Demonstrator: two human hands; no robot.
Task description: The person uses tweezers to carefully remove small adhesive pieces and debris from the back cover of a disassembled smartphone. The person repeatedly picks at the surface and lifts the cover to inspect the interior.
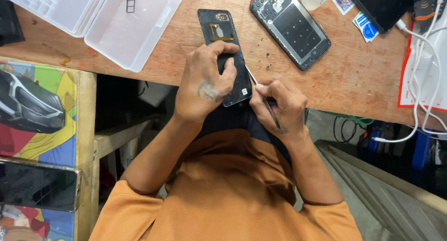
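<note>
My left hand presses down on a black phone back cover that lies inner side up at the near edge of the wooden bench. My right hand grips thin metal tweezers, whose tip meets the cover's right edge. An opened phone body with its black inner frame showing lies apart, further back to the right.
An open clear plastic parts box sits at the back left. White cables hang over the bench's right side beside a dark device. A colourful panel with a dark phone stands at the left.
</note>
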